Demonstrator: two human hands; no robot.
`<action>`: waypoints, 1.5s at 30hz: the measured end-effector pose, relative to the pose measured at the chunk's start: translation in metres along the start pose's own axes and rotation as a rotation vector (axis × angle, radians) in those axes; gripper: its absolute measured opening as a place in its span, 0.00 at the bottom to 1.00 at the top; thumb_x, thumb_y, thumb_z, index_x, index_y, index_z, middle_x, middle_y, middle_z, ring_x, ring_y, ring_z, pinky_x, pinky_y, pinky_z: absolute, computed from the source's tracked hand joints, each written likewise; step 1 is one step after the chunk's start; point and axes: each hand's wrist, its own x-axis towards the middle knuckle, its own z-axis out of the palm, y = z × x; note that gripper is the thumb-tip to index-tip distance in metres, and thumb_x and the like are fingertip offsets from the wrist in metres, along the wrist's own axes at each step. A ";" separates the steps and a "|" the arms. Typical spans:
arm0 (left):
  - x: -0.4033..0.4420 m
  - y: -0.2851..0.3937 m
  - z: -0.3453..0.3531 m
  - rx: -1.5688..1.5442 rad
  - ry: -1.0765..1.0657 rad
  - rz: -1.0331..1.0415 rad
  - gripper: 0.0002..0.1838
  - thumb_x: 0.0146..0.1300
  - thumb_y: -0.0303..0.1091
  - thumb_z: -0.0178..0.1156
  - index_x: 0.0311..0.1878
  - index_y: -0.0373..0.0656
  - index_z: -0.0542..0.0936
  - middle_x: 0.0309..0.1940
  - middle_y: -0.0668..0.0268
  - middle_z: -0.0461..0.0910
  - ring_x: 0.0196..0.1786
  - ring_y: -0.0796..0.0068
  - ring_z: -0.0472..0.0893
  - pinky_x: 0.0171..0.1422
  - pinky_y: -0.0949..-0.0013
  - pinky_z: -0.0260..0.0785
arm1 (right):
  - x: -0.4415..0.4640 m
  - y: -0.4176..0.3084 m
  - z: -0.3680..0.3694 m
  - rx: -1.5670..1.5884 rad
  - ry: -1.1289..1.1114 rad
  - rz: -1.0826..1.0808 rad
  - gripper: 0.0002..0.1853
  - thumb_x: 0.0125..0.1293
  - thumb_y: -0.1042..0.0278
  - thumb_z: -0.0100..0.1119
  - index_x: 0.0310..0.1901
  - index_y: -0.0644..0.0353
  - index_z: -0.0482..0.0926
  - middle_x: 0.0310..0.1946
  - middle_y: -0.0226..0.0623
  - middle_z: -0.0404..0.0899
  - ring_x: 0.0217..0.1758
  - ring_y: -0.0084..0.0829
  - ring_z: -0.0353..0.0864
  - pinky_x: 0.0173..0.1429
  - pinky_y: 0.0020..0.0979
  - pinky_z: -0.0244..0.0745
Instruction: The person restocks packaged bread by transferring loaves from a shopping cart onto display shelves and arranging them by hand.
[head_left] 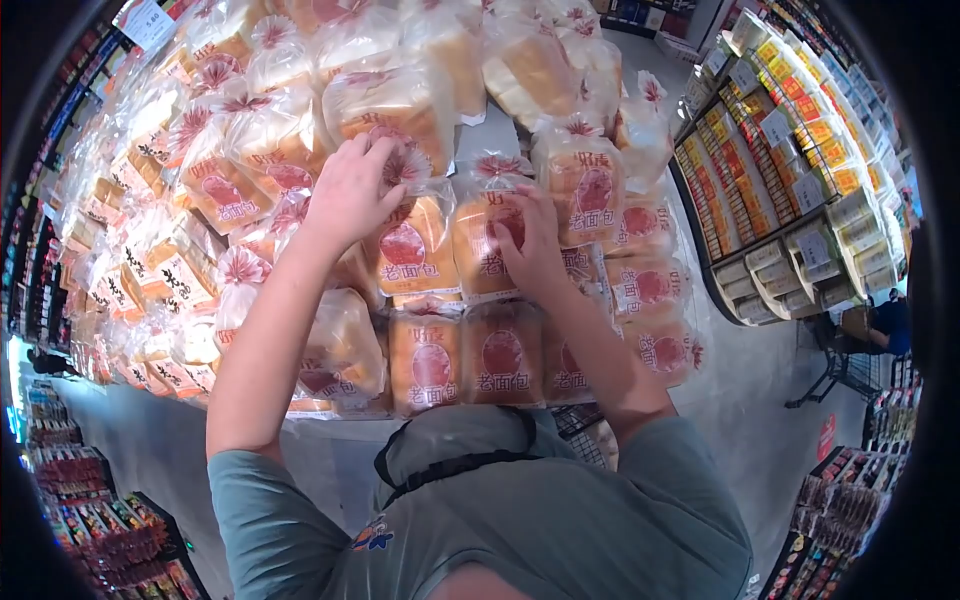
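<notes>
Bagged bread loaves with red printing are stacked in front of me. My left hand (352, 192) is closed at the gathered plastic top of a bagged loaf (408, 250), thumb and fingers curved around the film. Just right of it, my right hand (532, 240) bends its fingers and thumb over the front and right side of a neighbouring bagged loaf (478, 245). Both loaves stand upright, side by side, on a lower row that includes another bagged loaf (425, 362). My fingertips are partly lost in the shiny plastic.
More bagged loaves (215, 190) spread left and behind, with a price sign (146, 22) at the far left corner. A grey panel (486, 135) shows between loaves. At right stand a shelf of packaged goods (770, 150) and a shopping cart (845, 365) near a person (888, 325).
</notes>
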 end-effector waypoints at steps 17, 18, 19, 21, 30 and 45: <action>0.010 -0.001 0.015 0.115 0.036 -0.092 0.17 0.58 0.40 0.66 0.46 0.43 0.76 0.38 0.58 0.76 0.45 0.54 0.78 0.50 0.56 0.70 | 0.020 0.010 0.013 0.005 0.115 -0.099 0.21 0.58 0.71 0.62 0.54 0.62 0.73 0.53 0.49 0.73 0.59 0.50 0.69 0.66 0.44 0.62; 0.008 -0.001 0.013 0.114 0.034 -0.093 0.17 0.58 0.40 0.66 0.46 0.43 0.76 0.38 0.58 0.76 0.45 0.54 0.78 0.50 0.56 0.70 | 0.015 0.005 0.007 0.006 0.113 -0.099 0.21 0.58 0.71 0.62 0.54 0.62 0.73 0.53 0.49 0.73 0.59 0.50 0.69 0.66 0.44 0.62; 0.006 0.000 0.008 0.040 0.027 -0.113 0.15 0.58 0.40 0.65 0.43 0.43 0.76 0.37 0.58 0.77 0.43 0.55 0.78 0.48 0.56 0.70 | 0.008 0.002 -0.002 -0.002 0.086 -0.046 0.19 0.58 0.70 0.62 0.52 0.63 0.73 0.51 0.49 0.73 0.58 0.49 0.70 0.64 0.45 0.63; 0.001 0.009 -0.004 -0.041 0.011 -0.129 0.13 0.59 0.39 0.64 0.41 0.42 0.77 0.36 0.58 0.78 0.42 0.55 0.79 0.47 0.56 0.71 | -0.009 -0.009 -0.025 -0.016 0.057 0.018 0.18 0.59 0.70 0.62 0.50 0.64 0.74 0.50 0.49 0.74 0.58 0.49 0.70 0.63 0.45 0.64; -0.117 0.103 -0.038 -0.872 -0.501 0.051 0.14 0.60 0.29 0.63 0.49 0.41 0.78 0.35 0.65 0.78 0.35 0.73 0.78 0.41 0.70 0.71 | -0.104 -0.018 -0.135 -0.182 0.246 0.113 0.11 0.65 0.76 0.57 0.48 0.65 0.73 0.44 0.43 0.74 0.48 0.37 0.74 0.56 0.33 0.68; -0.289 0.179 0.052 -1.195 -1.188 0.291 0.23 0.63 0.40 0.65 0.59 0.43 0.74 0.42 0.64 0.76 0.44 0.71 0.76 0.51 0.68 0.70 | -0.324 -0.123 -0.220 -0.552 0.250 0.592 0.10 0.64 0.75 0.56 0.47 0.64 0.74 0.38 0.43 0.74 0.42 0.37 0.76 0.50 0.33 0.71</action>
